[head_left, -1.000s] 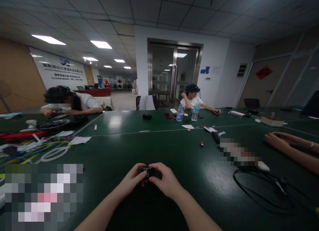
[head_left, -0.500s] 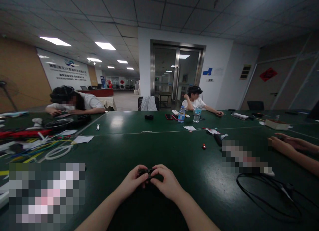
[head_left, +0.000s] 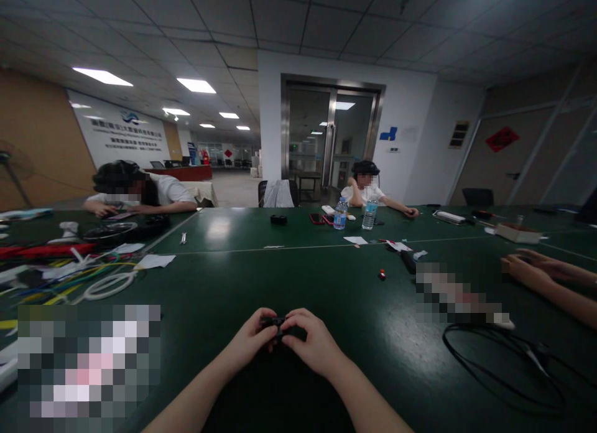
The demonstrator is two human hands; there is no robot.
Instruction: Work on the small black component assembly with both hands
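Close in front of me, a small black object (head_left: 273, 321) is held between both hands above the dark green table (head_left: 298, 277). Its exact kind does not show; it looks dark and short, with the fingers covering most of it. My left hand (head_left: 249, 338) is closed, thumb and fingers pinching its left part. My right hand (head_left: 311, 338) grips the right part with thumb and index finger. The fingertips of the two hands almost meet.
Cables (head_left: 109, 285) and papers lie at left. Two water bottles (head_left: 369, 214), a small black box (head_left: 278, 219) and phones stand or lie farther back. At right are a black cable (head_left: 494, 364) and a co-worker's hands (head_left: 536, 265). Two other people sit across the table.
Both hands keep their hold on the small black object, with barely any shift of the fingers. The rest looks the same.
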